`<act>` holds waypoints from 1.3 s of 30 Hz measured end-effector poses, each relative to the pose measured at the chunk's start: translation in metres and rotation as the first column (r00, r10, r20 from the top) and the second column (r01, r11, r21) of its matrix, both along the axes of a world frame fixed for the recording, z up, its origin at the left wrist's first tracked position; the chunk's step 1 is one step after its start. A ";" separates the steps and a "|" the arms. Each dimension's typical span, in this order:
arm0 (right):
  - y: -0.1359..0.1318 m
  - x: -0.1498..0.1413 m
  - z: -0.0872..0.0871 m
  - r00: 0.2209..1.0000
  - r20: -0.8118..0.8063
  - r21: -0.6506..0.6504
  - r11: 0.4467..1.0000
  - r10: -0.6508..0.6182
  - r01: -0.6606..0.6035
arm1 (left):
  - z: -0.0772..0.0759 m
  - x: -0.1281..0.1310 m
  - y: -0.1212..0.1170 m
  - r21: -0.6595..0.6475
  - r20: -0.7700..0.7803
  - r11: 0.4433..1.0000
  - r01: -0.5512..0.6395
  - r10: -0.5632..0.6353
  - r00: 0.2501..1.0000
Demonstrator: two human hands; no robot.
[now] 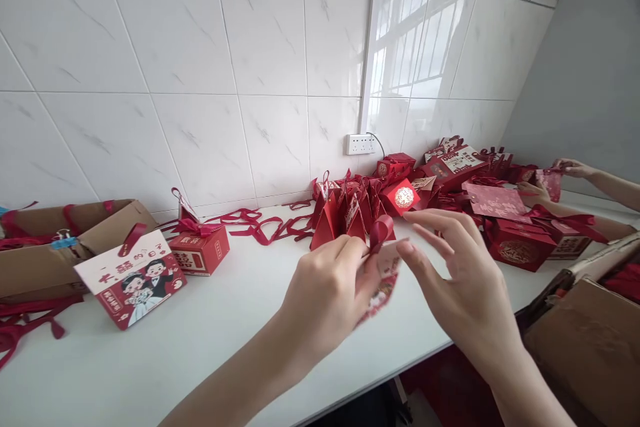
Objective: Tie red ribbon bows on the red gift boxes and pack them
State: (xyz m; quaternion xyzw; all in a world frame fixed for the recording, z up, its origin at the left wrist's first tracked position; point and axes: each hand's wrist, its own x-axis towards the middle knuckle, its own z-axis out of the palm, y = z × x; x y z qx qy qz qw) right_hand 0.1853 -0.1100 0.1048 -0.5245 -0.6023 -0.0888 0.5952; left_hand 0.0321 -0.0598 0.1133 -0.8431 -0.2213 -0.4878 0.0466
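My left hand is closed around a small red-and-white gift box, most of which its fingers hide. A dark red ribbon loop stands up from the top of this box. To its right, my right hand is open, thumb and fingers apart. Its thumb tip comes close to the box's upper edge; whether it touches is unclear. Several red gift boxes with ribbon loops stand behind my hands. On the left are a box with a bride-and-groom print and a red box with a bow.
A cardboard carton with ribbons stands far left. Loose red ribbons lie along the wall. At right, another person's hands hold a pink card above piled boxes. A large brown carton stands at lower right by the table's edge.
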 end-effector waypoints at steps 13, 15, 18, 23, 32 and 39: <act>-0.043 0.032 -0.023 0.824 -0.563 -0.193 0.979 -0.061 -0.060 | -0.043 0.074 -0.068 0.163 -0.098 0.986 -0.020 0.037 0.995; -0.047 0.052 -0.017 0.829 -0.552 -0.195 0.980 -0.085 -0.030 | -0.043 0.072 -0.076 0.025 -0.070 0.990 0.137 -0.135 0.988; -0.062 0.075 -0.010 0.864 -0.496 -0.297 0.953 -0.094 -0.067 | -0.031 0.065 -0.074 -0.141 0.046 0.954 0.263 -0.259 0.965; -0.094 0.092 -0.005 0.952 -0.285 -0.454 0.890 -0.114 -0.030 | -0.015 0.092 -0.060 -0.462 0.158 0.821 0.335 -0.295 0.942; -0.175 0.127 -0.004 0.997 0.075 -0.597 0.798 -0.036 0.074 | -0.032 0.159 -0.099 -0.827 0.303 0.241 0.508 -0.572 0.763; -0.247 0.146 -0.003 0.928 0.205 -0.682 0.635 -0.310 0.363 | -0.041 0.191 -0.142 -0.799 0.494 -0.003 0.602 -0.573 0.654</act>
